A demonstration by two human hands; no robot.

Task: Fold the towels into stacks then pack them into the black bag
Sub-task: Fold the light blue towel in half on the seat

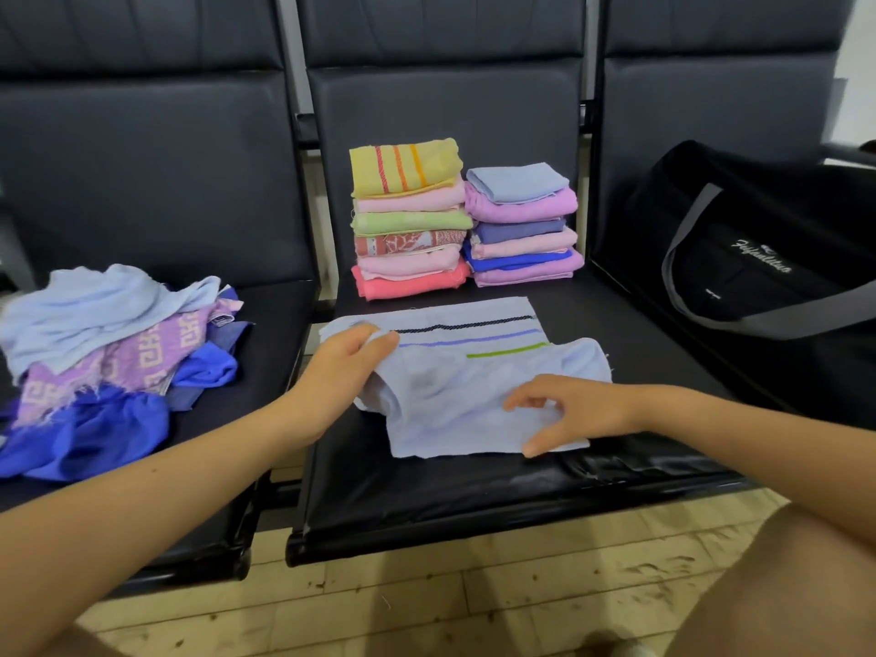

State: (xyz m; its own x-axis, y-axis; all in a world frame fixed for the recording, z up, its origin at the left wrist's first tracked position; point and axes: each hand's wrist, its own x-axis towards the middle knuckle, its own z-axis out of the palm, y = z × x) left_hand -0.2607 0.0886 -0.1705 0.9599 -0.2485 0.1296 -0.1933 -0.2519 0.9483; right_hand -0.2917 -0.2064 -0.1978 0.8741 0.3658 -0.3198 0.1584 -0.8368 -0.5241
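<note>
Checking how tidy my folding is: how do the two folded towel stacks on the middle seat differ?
The left stack stands taller than the right stack. The left stack is warm-coloured, topped by a yellow striped towel; the right stack is purples and blues, topped by a pale blue towel. Both sit side by side at the back of the middle seat, neatly folded.

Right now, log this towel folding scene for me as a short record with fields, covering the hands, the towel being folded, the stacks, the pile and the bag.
towel in work: pale blue striped towel, partly folded on the middle seat
left hand: pinches the towel's left edge
right hand: fingers spread over the towel, thumb on its near edge
folded stacks: left stack with yellow towel on top; right stack beside it, touching
unfolded pile: on the left seat
black bag: on the right seat, no towels seen in it
</note>
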